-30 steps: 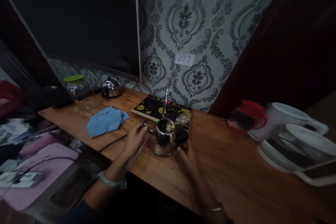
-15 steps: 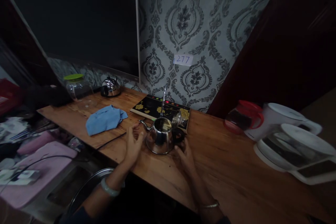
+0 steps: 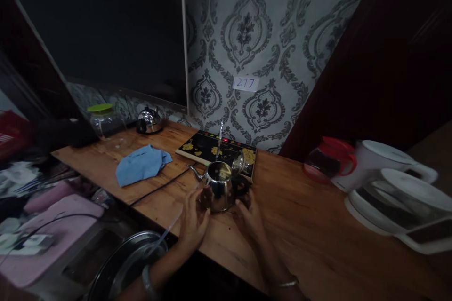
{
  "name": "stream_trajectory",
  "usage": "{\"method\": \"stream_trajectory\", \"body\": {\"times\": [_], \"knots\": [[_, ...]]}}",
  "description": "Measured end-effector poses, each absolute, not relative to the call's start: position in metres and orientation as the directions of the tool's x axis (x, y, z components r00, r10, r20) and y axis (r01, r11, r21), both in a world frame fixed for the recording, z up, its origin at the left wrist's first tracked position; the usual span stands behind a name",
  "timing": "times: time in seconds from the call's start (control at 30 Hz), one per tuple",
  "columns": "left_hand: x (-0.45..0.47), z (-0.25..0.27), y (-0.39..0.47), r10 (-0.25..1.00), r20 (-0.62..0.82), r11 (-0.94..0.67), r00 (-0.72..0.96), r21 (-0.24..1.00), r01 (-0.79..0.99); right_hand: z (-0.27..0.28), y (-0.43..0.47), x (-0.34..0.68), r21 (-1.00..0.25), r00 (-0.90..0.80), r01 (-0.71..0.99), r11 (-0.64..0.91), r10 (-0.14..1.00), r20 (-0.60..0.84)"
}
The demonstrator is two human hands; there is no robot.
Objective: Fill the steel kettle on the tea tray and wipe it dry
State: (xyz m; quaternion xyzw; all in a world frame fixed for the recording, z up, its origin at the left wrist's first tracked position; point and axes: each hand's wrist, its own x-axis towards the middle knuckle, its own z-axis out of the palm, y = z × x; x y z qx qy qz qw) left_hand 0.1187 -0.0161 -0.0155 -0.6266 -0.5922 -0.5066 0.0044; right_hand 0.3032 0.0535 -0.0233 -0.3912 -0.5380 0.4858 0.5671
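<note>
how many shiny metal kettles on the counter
2: one open silver metal kettle between the left hand and right hand, one second silver metal kettle below the large dark screen.

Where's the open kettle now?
In the head view, the kettle is below centre on the table, between left hand and right hand, in front of the black panel.

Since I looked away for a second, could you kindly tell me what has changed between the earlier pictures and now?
The left hand has come off the spout of the kettle and moved toward the person, beside the kettle's lower body; contact there is hard to tell. The right hand stays by the black handle, and the blue cloth lies as it was.
</note>
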Motion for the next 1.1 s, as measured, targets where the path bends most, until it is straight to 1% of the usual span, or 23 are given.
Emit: {"method": "stream_trajectory", "body": {"times": [0.2,0.33,0.53,0.67,0.73,0.83,0.9,1.03,1.1], "knots": [[0.118,-0.021,-0.015,0.760,0.607,-0.258,-0.234,0.611,0.748,-0.027,0.056,0.304,-0.965,-0.071,-0.110,0.236,0.967,0.245],[0.118,-0.019,-0.015,0.772,0.600,-0.269,-0.211,0.608,0.747,-0.027,0.055,0.303,-0.966,-0.026,-0.094,0.241,0.969,0.244],[0.119,-0.018,-0.015,0.787,0.592,-0.279,-0.176,0.595,0.753,-0.022,0.054,0.301,-0.962,-0.008,-0.100,0.254,0.967,0.256],[0.119,-0.019,-0.014,0.791,0.591,-0.284,-0.156,0.581,0.762,-0.016,0.057,0.300,-0.955,-0.013,-0.162,0.249,0.967,0.254],[0.119,-0.019,-0.014,0.792,0.590,-0.287,-0.154,0.584,0.760,-0.016,0.061,0.302,-0.954,-0.037,-0.198,0.225,0.971,0.237],[0.119,-0.019,-0.014,0.797,0.583,-0.283,-0.157,0.591,0.755,-0.018,0.066,0.305,-0.962,-0.071,-0.204,0.183,0.977,0.201],[0.120,-0.018,-0.014,0.794,0.587,-0.282,-0.159,0.587,0.759,-0.021,0.066,0.306,-0.963,-0.068,-0.187,0.193,0.976,0.209],[0.120,-0.018,-0.015,0.789,0.594,-0.276,-0.159,0.572,0.772,-0.024,0.063,0.307,-0.962,-0.082,-0.084,0.261,0.960,0.268],[0.120,-0.018,-0.015,0.792,0.592,-0.274,-0.148,0.561,0.781,-0.025,0.063,0.307,-0.960,-0.080,-0.062,0.273,0.957,0.278]]}}
